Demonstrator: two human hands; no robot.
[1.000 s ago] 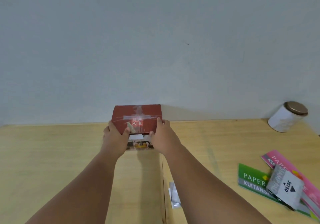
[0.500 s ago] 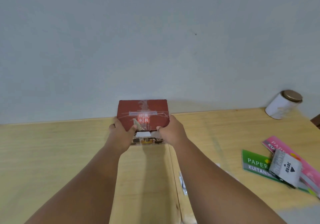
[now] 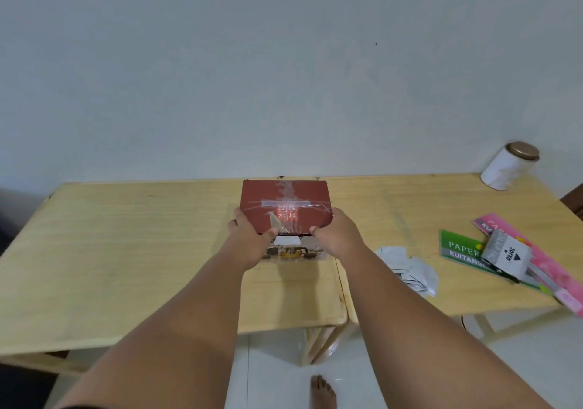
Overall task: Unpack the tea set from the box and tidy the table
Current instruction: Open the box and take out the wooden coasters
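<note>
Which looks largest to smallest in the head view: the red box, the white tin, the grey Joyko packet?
Largest: red box.
Then white tin and grey Joyko packet, alike in size; not ranked.

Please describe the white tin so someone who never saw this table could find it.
Look at the wooden table against the wall, then its far right corner. The white tin sits there alone, beyond the coloured paper pads. It is the only round thing, capped with a brown lid.

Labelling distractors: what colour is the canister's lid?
Bronze-brown lid on the white canister, head view.
</note>
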